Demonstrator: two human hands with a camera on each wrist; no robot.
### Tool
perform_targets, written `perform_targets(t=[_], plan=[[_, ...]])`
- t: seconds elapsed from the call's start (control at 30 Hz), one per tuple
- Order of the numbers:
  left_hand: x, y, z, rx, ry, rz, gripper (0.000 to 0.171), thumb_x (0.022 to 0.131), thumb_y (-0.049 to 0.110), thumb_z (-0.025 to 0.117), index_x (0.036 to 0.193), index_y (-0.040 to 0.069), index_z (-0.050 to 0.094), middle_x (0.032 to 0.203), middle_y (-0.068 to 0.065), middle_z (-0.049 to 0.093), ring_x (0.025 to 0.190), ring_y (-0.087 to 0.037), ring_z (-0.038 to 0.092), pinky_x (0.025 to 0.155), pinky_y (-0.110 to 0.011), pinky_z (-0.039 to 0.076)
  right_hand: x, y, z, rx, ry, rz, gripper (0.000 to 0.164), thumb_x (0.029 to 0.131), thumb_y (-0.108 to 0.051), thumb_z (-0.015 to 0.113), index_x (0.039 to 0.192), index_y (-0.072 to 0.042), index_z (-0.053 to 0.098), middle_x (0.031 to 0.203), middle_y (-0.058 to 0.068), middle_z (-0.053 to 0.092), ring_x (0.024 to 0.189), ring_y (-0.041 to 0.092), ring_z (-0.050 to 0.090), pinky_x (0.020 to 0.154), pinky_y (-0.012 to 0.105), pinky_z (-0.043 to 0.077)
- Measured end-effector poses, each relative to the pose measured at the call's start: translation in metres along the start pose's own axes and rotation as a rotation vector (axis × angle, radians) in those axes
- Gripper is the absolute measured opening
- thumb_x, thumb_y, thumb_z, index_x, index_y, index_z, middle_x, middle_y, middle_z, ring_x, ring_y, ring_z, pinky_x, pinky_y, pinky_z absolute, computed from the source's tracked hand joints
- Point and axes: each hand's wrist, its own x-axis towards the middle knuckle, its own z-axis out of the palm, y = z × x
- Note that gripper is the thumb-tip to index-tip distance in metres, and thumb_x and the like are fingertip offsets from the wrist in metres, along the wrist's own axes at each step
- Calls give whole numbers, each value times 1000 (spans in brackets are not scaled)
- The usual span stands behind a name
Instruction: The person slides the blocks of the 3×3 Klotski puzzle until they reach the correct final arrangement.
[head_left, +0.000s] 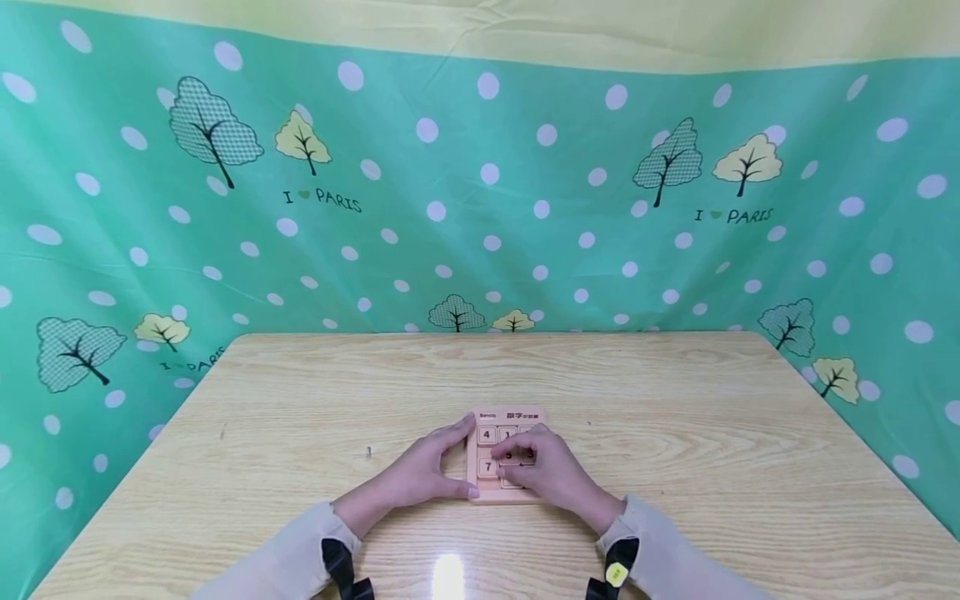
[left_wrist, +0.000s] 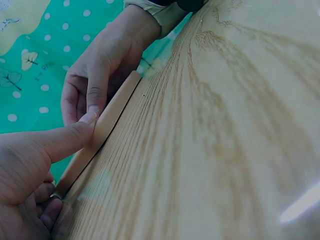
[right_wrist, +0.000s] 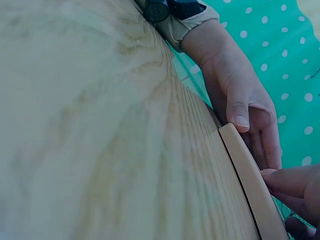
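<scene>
A pink sliding number puzzle lies flat on the table, its square tiles printed with black digits such as 4, 1 and 7. My left hand holds it along the left side, thumb by the near corner and fingers at the far corner. Over the tiles is my right hand, with bent index finger and thumb tips close to the 5 and 7 tiles, a small gap between them. It covers part of the right columns. Both wrist views show the puzzle's side edge low on the wood.
The light wood-grain table stretches out around the puzzle. A green dotted cloth with printed trees hangs behind and at both sides. One tiny dark mark shows on the wood left of the puzzle.
</scene>
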Motion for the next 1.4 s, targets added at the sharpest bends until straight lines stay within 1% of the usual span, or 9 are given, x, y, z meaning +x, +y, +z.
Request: perform_targets(t=[0.2,0.33,0.67,0.8,0.9,1.03,1.13,1.27,1.4], plan=[[0,1,-1,4,-1,8,98,70,36,82,147,5,30,153,-8,25,140,-29,23,115,-47,18,2,3,-4,13,-56,-32,17,77,-12,76,93,-18,75,86,-5,59,81,11,47,71,22,42],[0,1,-1,9,-1,10,98,70,37,82,147,5,29,153,-8,25,140,-29,23,115,-47,19,2,3,-5,22,-79,-37,15,78,-12,75,91,-18,75,85,-7,60,82,11,47,72,22,43],[2,1,0,8,-6,6,99,69,38,81,147,5,29,153,-8,25,140,-30,23,115,-48,18,2,4,-8,48,-103,-4,14,79,-13,75,91,-19,75,87,-8,62,83,12,48,73,22,42],[2,-1,1,13,-5,9,100,70,40,81,147,5,29,154,-9,25,141,-30,23,115,-48,18,3,3,-9,87,-106,6,13,81,-14,74,94,-15,75,91,-5,65,86,11,52,74,20,45],[2,-1,1,11,-4,7,99,70,40,81,147,5,29,154,-8,25,141,-30,23,114,-49,18,3,2,-8,118,-105,10,14,82,-13,73,95,-11,74,93,-2,67,85,11,54,71,19,48],[1,-2,0,12,-3,5,99,70,39,81,147,5,29,154,-8,25,141,-30,22,115,-49,18,5,0,-7,109,-82,36,14,81,-15,73,95,-12,75,89,-1,66,79,12,52,66,20,46],[0,-1,0,7,-4,3,99,70,39,81,147,5,29,154,-8,24,141,-30,22,115,-49,17,5,-1,-7,78,-35,72,13,81,-18,74,94,-16,75,89,-3,63,82,14,50,71,24,43],[1,0,0,-6,-2,-3,100,69,39,81,147,5,29,154,-8,24,141,-31,22,115,-49,17,6,0,-7,57,38,106,15,79,-16,75,94,-18,75,92,-5,64,88,16,49,77,29,41],[2,-1,1,-13,-1,-10,100,69,39,81,147,6,29,154,-7,24,141,-31,22,115,-49,17,9,2,-7,54,95,118,17,78,-13,75,95,-16,75,92,-4,65,86,15,50,75,27,41]])
